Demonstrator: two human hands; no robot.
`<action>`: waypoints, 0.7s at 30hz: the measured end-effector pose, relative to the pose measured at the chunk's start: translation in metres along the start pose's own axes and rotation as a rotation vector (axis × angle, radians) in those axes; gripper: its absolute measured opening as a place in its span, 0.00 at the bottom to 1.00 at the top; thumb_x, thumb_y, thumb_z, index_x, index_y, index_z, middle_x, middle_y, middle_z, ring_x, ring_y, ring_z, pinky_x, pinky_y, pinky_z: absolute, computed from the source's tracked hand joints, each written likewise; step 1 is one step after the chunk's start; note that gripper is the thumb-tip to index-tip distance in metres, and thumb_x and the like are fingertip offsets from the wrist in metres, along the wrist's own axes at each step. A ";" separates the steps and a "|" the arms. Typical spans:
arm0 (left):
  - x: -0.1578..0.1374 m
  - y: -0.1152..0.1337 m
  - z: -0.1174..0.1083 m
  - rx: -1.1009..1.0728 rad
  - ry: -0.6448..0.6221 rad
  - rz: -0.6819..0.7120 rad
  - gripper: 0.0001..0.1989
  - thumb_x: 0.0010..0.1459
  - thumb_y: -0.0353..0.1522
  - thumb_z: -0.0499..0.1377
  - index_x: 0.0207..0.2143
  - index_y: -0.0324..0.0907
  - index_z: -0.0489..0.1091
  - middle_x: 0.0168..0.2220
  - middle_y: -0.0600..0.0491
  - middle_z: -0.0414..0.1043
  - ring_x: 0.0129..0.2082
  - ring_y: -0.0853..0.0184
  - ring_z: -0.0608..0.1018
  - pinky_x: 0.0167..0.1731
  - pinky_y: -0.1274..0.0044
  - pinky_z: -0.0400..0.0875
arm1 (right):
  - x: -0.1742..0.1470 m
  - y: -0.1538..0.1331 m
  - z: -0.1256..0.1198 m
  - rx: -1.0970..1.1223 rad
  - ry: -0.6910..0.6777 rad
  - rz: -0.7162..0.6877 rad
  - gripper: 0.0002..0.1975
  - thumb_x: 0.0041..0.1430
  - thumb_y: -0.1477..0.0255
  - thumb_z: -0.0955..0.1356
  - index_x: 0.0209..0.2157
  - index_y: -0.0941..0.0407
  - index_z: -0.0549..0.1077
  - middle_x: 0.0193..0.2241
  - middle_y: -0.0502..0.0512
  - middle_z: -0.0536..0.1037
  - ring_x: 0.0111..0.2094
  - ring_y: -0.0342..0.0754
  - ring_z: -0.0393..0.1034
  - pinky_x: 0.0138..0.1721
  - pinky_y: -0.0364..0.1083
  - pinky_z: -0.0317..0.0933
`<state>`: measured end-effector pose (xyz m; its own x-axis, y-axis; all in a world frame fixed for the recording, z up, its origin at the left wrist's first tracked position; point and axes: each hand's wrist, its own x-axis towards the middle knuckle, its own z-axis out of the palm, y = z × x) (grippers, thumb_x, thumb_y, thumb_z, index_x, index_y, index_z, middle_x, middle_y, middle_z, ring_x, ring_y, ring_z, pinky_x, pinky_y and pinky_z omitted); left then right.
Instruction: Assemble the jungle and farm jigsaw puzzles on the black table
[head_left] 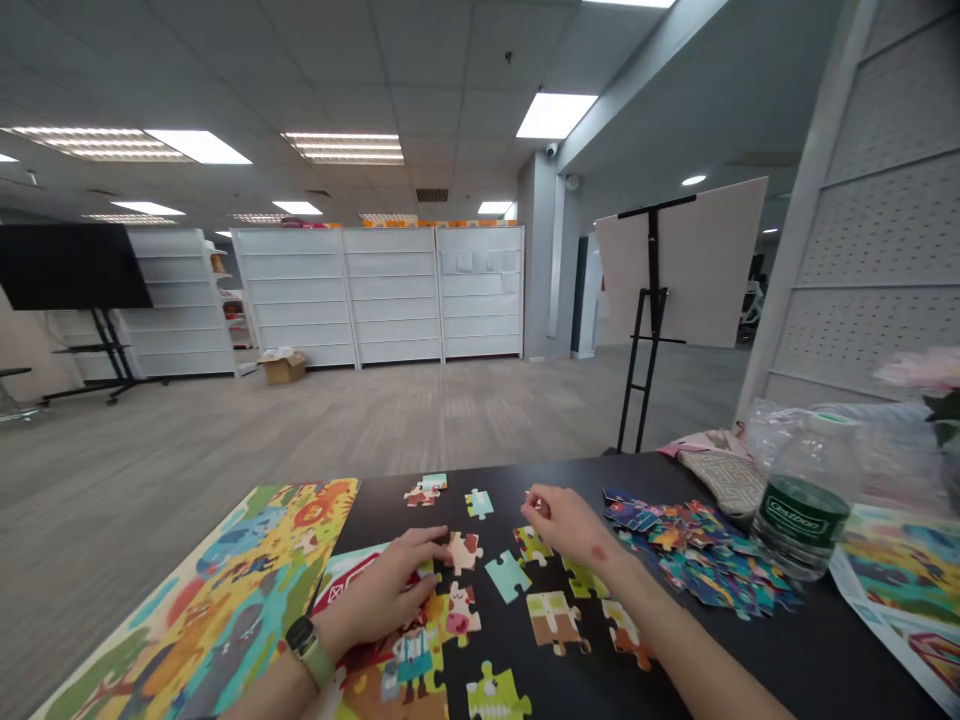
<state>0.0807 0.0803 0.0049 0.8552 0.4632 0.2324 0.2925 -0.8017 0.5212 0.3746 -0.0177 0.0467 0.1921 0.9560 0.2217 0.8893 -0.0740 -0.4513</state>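
Observation:
My left hand [386,590], with a watch on the wrist, rests over the partly joined farm jigsaw puzzle [401,670]. Its fingers are apart, and the fingertips reach the edge of a cream-and-brown puzzle piece [465,552]. Below that piece is one with a cow's face [459,612]. My right hand [566,520] is closed, fingers curled in a pinch above a green spotted piece [532,545]; whatever it holds is hidden. Between the hands lies a pale mint piece [508,577]. Closer to me are a brown-and-cream piece [555,620] and a green piece [499,695].
A finished-looking animal puzzle [247,590] covers the table's left side. On the right are a heap of dark colourful pieces [705,550], a water bottle [802,500], a patterned pouch [720,470] and a printed sheet [907,580]. Loose pieces [426,490] lie near the far edge.

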 end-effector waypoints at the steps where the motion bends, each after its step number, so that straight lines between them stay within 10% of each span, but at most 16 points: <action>1: 0.002 0.000 -0.001 0.006 0.020 -0.003 0.17 0.63 0.29 0.54 0.53 0.49 0.70 0.65 0.49 0.60 0.64 0.58 0.64 0.64 0.62 0.59 | -0.002 -0.001 0.002 0.024 -0.059 -0.067 0.11 0.60 0.62 0.67 0.33 0.54 0.76 0.28 0.51 0.77 0.32 0.48 0.71 0.35 0.44 0.57; 6: 0.028 0.005 -0.002 0.040 0.051 -0.045 0.26 0.58 0.35 0.63 0.58 0.45 0.67 0.60 0.44 0.67 0.60 0.55 0.68 0.61 0.61 0.63 | -0.010 0.000 0.019 0.070 -0.253 -0.262 0.24 0.44 0.57 0.76 0.43 0.53 0.78 0.43 0.54 0.75 0.46 0.53 0.69 0.45 0.47 0.61; 14: 0.038 0.006 0.009 -0.043 0.115 0.029 0.19 0.55 0.30 0.65 0.50 0.47 0.72 0.49 0.50 0.70 0.49 0.60 0.73 0.53 0.68 0.68 | 0.006 0.020 0.017 -0.037 -0.103 -0.127 0.08 0.55 0.66 0.70 0.29 0.55 0.76 0.34 0.55 0.76 0.43 0.53 0.70 0.48 0.50 0.61; 21: 0.042 -0.003 0.011 -0.193 0.412 0.049 0.12 0.60 0.26 0.55 0.46 0.43 0.70 0.48 0.48 0.70 0.44 0.63 0.75 0.38 0.75 0.73 | -0.020 -0.030 0.031 0.172 -0.198 -0.391 0.19 0.57 0.62 0.72 0.50 0.50 0.77 0.48 0.55 0.75 0.51 0.52 0.68 0.55 0.50 0.60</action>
<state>0.1201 0.0981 0.0041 0.6134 0.5695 0.5472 0.1375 -0.7593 0.6361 0.3315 -0.0263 0.0289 -0.2413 0.9397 0.2423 0.7941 0.3347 -0.5073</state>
